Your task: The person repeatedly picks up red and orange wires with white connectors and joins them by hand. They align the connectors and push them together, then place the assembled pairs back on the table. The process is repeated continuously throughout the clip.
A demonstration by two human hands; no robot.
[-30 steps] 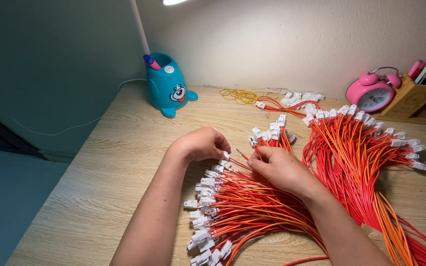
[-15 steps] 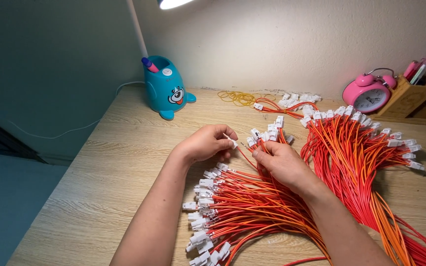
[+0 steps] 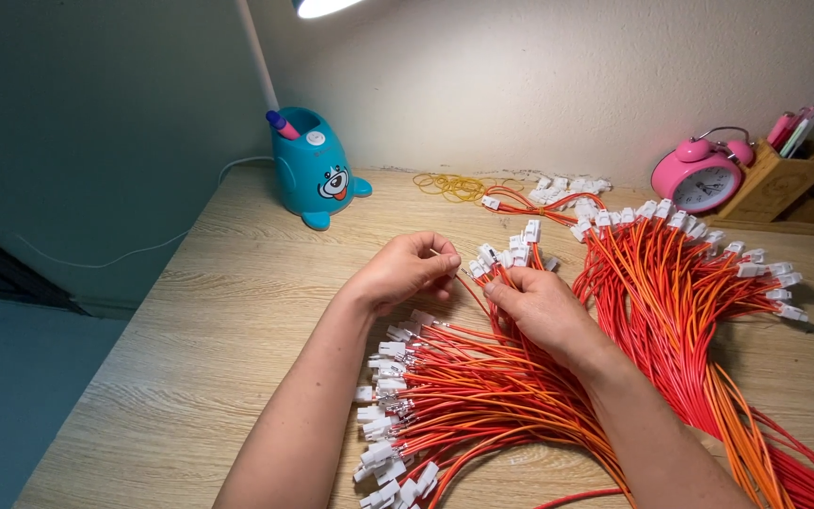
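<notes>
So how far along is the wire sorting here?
Done, it seems: a fanned wire pile lies under the wrists. In hand: the left hand and right hand pinch a small bunch. Left, likely: the big bundle and loose wires behind.

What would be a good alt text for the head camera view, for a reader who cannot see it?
Two bare hands, the left hand and the right hand, pinch the white-connector ends of a few red-orange wires above a wooden desk. Large fanned bundles of the same wires cover the desk. At the back stand a teal cartoon pen holder and a pink alarm clock.
</notes>
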